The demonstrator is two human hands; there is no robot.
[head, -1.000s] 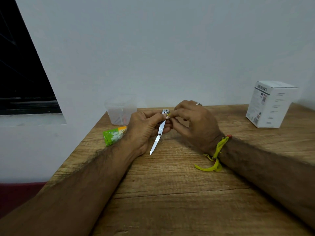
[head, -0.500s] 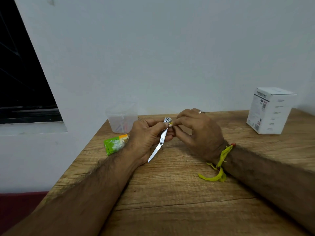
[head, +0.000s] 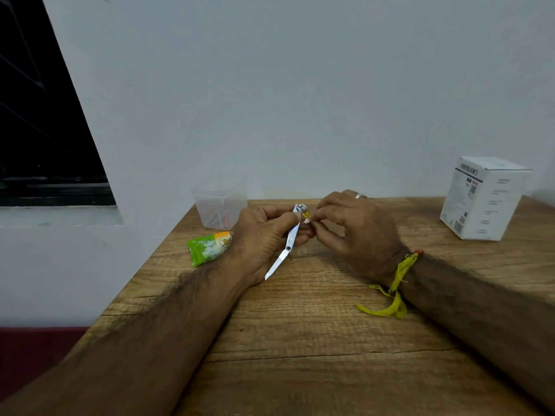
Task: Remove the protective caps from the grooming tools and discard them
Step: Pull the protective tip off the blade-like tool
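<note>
at frame centre, the left hand is gripping the stiff, slick metal nail clipper; the right hand is pinching its tiny, light, easily dropped yellow cap at the head.

A single wide-angle head-worn camera looks forward and down across the wood-grain tabletop toward a plain white wall, close above both forearms; the tabletop's far edge meets the wall mid-frame, its left corner cutting diagonally.
</note>
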